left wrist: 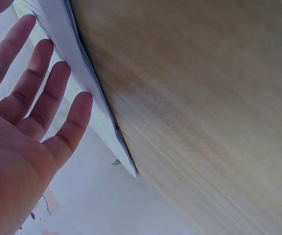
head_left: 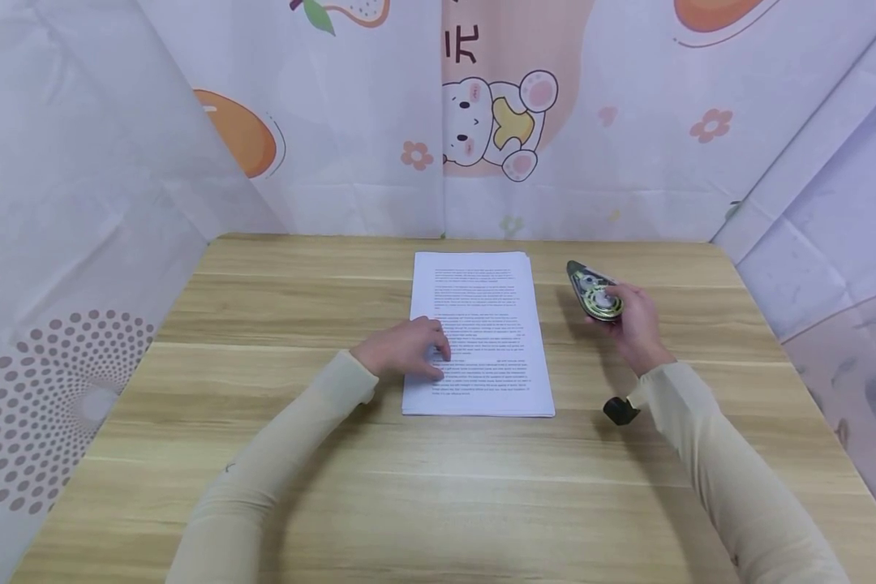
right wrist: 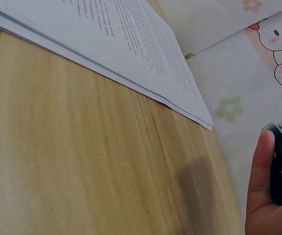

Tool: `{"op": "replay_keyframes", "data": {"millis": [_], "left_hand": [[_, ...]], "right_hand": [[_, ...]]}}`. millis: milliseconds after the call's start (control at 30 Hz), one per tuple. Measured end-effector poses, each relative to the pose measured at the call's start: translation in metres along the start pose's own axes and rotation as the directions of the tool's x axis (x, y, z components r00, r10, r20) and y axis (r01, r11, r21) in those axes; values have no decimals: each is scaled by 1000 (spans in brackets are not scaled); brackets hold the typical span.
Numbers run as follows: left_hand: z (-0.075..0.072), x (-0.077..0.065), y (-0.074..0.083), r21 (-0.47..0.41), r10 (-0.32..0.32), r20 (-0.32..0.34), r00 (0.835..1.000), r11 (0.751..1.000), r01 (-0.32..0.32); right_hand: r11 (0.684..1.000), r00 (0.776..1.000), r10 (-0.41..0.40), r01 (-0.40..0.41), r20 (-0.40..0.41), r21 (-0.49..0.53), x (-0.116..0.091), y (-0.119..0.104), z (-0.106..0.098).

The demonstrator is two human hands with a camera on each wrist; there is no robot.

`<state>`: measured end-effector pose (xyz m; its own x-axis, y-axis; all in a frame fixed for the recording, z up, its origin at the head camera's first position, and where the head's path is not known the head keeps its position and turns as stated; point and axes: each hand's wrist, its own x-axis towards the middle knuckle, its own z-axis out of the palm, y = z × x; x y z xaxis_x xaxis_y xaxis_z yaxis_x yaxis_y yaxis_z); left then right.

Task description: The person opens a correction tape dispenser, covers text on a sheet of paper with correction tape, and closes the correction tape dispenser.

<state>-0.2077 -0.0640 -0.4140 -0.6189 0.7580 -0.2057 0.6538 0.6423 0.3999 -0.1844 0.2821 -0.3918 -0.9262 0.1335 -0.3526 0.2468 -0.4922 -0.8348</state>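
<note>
A stack of printed paper lies on the wooden table, its top sheet covered in lines of text with white gaps in a few lower lines. My left hand is over the stack's left edge, fingers loosely bent; the left wrist view shows the fingers spread in front of the paper's side. To the right of the stack, my right hand holds a dark green correction tape dispenser with a clear window, its narrow end pointing away. In the right wrist view the thumb presses along the dispenser's edge.
Bare wood of the table shows around the stack. A patterned curtain hangs right behind the table's far edge, with more cloth on both sides. A small black piece sticks out at the right cuff.
</note>
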Motion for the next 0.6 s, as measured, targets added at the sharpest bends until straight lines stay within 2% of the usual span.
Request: {"op": "replay_keyframes", "data": {"millis": [600], "left_hand": [[-1,-1,3,16,-13,13,1000,1000,13]], "right_hand": [[998,996,19,-14,-88,59,12,-1,-11]]}}
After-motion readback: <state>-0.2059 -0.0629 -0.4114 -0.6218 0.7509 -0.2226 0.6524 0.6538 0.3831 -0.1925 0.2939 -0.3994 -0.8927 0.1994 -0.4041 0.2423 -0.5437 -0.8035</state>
